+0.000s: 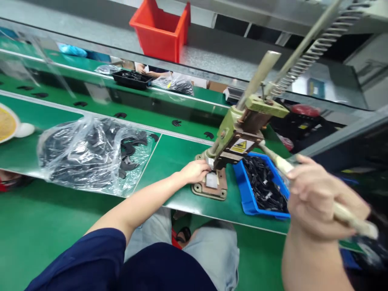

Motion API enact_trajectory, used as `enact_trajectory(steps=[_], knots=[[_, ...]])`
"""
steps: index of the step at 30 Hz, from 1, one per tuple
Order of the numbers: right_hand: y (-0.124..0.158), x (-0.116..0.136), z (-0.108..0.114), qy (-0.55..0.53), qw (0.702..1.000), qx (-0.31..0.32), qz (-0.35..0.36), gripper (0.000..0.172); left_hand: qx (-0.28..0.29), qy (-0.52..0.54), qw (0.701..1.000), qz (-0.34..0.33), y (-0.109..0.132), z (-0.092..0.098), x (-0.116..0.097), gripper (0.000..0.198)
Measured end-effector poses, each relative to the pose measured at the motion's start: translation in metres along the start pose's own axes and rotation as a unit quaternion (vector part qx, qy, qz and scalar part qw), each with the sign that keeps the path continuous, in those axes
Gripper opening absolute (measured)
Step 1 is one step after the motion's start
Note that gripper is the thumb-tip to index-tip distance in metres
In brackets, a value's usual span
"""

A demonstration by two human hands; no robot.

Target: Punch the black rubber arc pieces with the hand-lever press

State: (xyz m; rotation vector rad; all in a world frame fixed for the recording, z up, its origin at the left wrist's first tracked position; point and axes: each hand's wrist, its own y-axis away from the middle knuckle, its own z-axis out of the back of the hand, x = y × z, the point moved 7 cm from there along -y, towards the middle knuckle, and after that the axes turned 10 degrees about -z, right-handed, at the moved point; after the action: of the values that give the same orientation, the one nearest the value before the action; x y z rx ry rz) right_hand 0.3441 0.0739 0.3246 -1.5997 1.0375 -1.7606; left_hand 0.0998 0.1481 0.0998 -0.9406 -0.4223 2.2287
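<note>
A green hand press (236,133) stands on the green workbench, with a yellow warning label on its front. My right hand (324,198) is wrapped round the press lever (283,165), which slants down to the right. At the press base (209,192), my left hand (195,171) has its fingers closed together beside the die under the ram. Whatever lies in those fingertips is too hidden to name. A pale block (211,180) sits on the base just in front of them.
Right of the press, a blue bin (247,206) holds many black parts. A clear plastic bag (81,153) of dark curved pieces lies on the left. Behind runs a green conveyor (145,117) with scattered black pieces. A red bin (157,38) stands on the shelf above; another person's hands (142,68) show beyond.
</note>
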Motion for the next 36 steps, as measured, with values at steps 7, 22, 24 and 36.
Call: enact_trajectory(steps=[7, 22, 24, 36], knots=[[0.088, -0.038, 0.014, 0.099, 0.991, -0.093, 0.003, 0.045, 0.012, -0.018, 1.0, -0.014, 0.004, -0.001, 0.001, 0.027], [0.098, -0.045, 0.015, 0.025, 0.987, -0.134, 0.08, 0.056, 0.187, -0.367, 0.859, 0.306, 0.099, 0.201, 0.21, 0.06], [0.097, -0.045, 0.014, 0.032, 0.988, -0.126, 0.078, 0.055, 0.211, -0.363, 0.859, 0.294, 0.098, 0.197, 0.213, 0.055], [0.098, -0.044, 0.012, 0.036, 0.993, -0.101, 0.056, 0.052, 0.277, -0.334, 0.886, 0.163, 0.085, 0.126, 0.147, 0.04]])
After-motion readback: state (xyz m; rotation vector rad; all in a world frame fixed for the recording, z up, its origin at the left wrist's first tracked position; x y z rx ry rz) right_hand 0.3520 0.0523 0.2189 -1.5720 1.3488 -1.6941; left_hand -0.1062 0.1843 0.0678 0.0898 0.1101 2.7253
